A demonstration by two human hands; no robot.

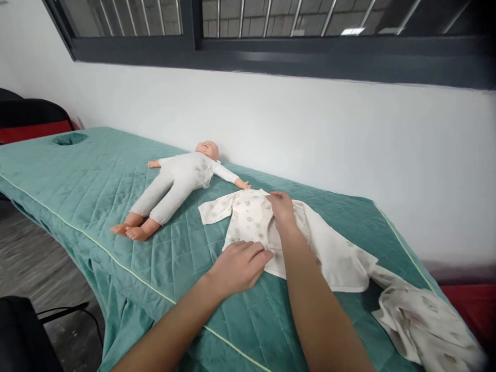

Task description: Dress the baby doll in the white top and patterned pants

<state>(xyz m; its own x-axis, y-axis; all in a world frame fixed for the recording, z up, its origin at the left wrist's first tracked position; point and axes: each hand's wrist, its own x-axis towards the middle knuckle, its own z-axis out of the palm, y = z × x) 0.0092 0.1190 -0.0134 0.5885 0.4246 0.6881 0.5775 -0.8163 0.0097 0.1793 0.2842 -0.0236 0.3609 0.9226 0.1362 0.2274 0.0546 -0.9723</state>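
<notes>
A small white baby top with a printed pattern (248, 219) lies spread on the green quilted bed cover, its front partly opened. My left hand (242, 263) is closed on the lower front edge of the top, fingers curled. Farther up, near the neckline, my right hand (282, 207) pinches the cloth of the same top. A baby doll in a white suit (182, 173) lies on its back to the left, one hand close to the top's collar.
More patterned cloth (426, 320) lies bunched at the lower right of the bed (127, 243). A white wall and a barred window stand behind. A black and red chair (33, 116) is at the far left, and a black object (23, 336) at the lower left.
</notes>
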